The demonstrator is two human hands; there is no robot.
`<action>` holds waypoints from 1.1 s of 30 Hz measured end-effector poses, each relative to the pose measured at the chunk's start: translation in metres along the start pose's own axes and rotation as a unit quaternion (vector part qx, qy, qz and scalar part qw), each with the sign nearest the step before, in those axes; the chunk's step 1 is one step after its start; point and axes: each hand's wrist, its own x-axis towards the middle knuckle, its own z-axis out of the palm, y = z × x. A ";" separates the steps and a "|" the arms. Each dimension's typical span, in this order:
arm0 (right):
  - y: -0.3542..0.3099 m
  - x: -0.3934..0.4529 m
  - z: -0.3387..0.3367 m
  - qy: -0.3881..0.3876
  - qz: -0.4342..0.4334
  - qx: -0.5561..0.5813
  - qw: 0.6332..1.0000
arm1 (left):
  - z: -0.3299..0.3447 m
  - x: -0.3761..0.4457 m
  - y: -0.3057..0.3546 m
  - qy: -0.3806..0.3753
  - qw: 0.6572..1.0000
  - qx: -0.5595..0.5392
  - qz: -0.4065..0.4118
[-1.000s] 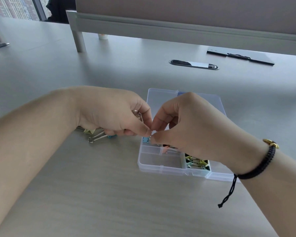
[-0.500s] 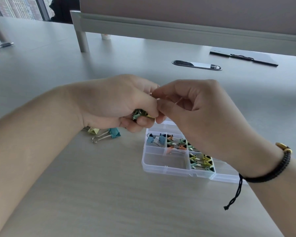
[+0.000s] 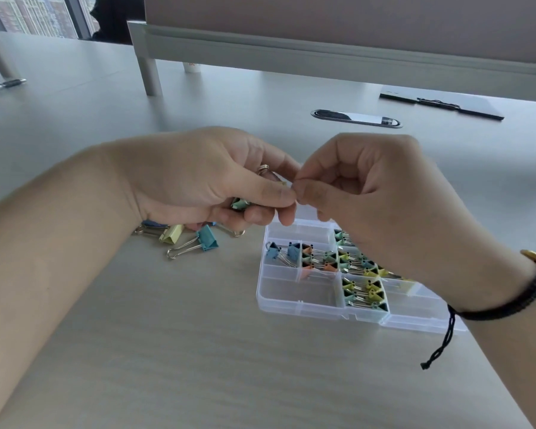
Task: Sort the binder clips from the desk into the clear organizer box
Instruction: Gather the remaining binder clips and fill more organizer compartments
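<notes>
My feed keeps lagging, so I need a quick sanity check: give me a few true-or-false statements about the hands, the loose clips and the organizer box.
1. The left hand holds a green binder clip above the desk. True.
2. The organizer box has its lid shut. False: it lies open, compartments exposed.
3. A blue clip and a yellow clip lie on the desk left of the box. True.
4. Every compartment holds clips. False: the near-left compartment is empty.
5. The right hand rests flat on the desk. False: it is raised, fingers meeting the left hand's.
</notes>
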 end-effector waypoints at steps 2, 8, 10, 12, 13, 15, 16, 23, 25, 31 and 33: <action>0.001 0.000 -0.002 0.013 0.012 0.014 1.000 | -0.003 -0.001 0.001 0.020 1.000 0.000 -0.002; -0.002 -0.001 -0.004 -0.051 0.030 0.040 0.997 | -0.003 0.001 0.001 0.073 0.991 0.113 -0.001; -0.004 -0.002 -0.005 -0.101 0.039 0.039 0.993 | -0.001 0.001 0.001 0.070 0.987 0.146 0.011; -0.005 -0.002 -0.007 -0.121 0.039 0.043 0.991 | 0.001 0.000 0.002 0.057 0.985 0.163 0.018; -0.005 -0.002 -0.007 -0.118 0.038 0.048 0.991 | 0.002 0.000 0.003 0.057 0.984 0.169 0.014; -0.004 -0.001 -0.009 -0.093 0.042 0.056 0.993 | -0.001 0.000 0.001 0.067 0.974 0.217 -0.002; -0.004 0.000 -0.011 -0.079 0.051 0.064 0.993 | -0.003 0.001 0.000 0.067 0.966 0.250 -0.015; -0.007 0.000 -0.013 -0.062 0.076 0.120 0.988 | 0.001 0.006 -0.008 0.033 0.949 0.314 -0.017; -0.006 0.001 -0.012 -0.067 0.077 0.116 0.988 | 0.001 0.007 -0.010 0.041 0.945 0.323 -0.016; -0.004 -0.001 -0.010 -0.075 0.075 0.043 0.993 | 0.003 0.010 -0.013 0.053 0.929 0.367 -0.013; -0.006 -0.003 -0.010 -0.074 0.071 0.018 0.995 | 0.003 0.010 -0.015 0.055 0.925 0.377 -0.015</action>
